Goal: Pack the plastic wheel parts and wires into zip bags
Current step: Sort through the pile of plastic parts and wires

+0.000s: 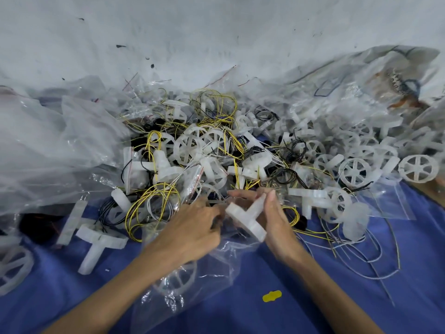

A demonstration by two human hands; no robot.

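Mid-fill on one zip bag (216,266), lying on the blue cloth (313,297) below the pile of wheels & wires (216,145). My right hand (277,227) grips a white T-shaped part (245,220) just at the bag mouth, w/ my left hand (190,230) close beside it, fingers curled on the bag's edge, prob pinching it open (blurry). A wheel (175,280) looks to be inside already; next I'd slide the T-part in w/o snagging the film, then fetch a wire.

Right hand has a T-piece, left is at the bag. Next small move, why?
Probably slide the white T-shaped plastic part, gripped by the right hand, into the clear plastic zip bag, whose top the left hand seems to hold. The part hangs just above the bag; a white spoked wheel already lies inside.
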